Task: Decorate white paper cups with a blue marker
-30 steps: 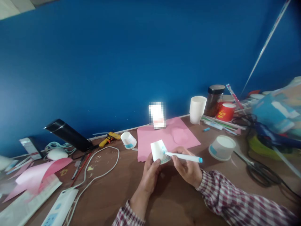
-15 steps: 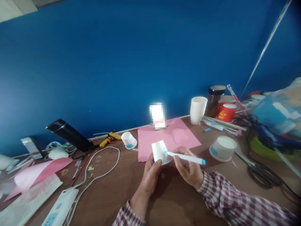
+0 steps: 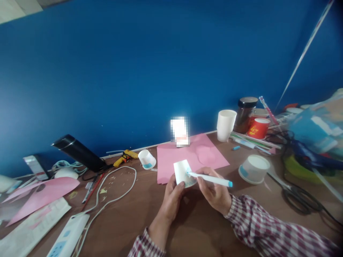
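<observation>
My left hand [image 3: 173, 198] is closed around the lower part of a small white paper cup [image 3: 182, 171], held tilted over the table. Blue marks show on the cup's side and near its lower edge. In my right hand [image 3: 214, 191] is a white felt-tip pen [image 3: 211, 178] with a blue end, gripped between thumb and fingers. The pen's tip meets the cup's side at the blue marks. Behind the cup lie pink paper sheets [image 3: 171, 155]. A second small paper cup [image 3: 147, 159] with a blue patch stands to the left.
To the right are an upturned paper tub [image 3: 254, 169], black-handled scissors [image 3: 301, 200], stacked white cups [image 3: 225, 125] and a red cup [image 3: 258, 128]. On the left lie a power strip [image 3: 69, 237], a white cable [image 3: 118, 200], a yellow tool [image 3: 125, 157] and a black cylinder [image 3: 80, 153].
The cup and pen tip have shifted very slightly, with both hands keeping their grip. At the far left, the curled pink paper has flopped lower and changed shape.
</observation>
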The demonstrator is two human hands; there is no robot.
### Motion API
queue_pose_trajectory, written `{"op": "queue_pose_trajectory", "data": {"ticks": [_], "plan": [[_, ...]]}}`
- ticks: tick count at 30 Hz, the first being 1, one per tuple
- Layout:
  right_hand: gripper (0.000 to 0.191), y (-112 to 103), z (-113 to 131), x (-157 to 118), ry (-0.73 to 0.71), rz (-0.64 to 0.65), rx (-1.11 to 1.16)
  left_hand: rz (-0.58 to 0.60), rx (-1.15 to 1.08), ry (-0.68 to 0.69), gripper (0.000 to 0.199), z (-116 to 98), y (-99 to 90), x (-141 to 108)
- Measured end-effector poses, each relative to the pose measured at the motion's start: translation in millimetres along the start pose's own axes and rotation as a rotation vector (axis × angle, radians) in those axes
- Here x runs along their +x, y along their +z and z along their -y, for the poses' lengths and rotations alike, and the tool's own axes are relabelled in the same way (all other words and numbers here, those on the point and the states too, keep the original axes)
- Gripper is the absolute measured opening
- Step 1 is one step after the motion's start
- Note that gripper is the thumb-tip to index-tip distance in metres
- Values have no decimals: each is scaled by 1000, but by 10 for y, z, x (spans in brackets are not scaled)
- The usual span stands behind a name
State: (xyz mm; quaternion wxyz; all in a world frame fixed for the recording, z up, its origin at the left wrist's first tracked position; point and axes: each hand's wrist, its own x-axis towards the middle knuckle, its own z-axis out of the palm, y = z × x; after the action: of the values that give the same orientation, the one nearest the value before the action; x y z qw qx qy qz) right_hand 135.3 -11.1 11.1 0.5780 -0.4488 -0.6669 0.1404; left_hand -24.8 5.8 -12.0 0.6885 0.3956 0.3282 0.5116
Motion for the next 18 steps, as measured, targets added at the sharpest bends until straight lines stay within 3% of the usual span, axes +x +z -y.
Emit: {"op": "queue_pose_trajectory", "data": {"ticks": [18], "plan": [[6, -2, -9, 6, -31, -2, -11, 33, 9, 5, 42, -28, 5, -7]]}}
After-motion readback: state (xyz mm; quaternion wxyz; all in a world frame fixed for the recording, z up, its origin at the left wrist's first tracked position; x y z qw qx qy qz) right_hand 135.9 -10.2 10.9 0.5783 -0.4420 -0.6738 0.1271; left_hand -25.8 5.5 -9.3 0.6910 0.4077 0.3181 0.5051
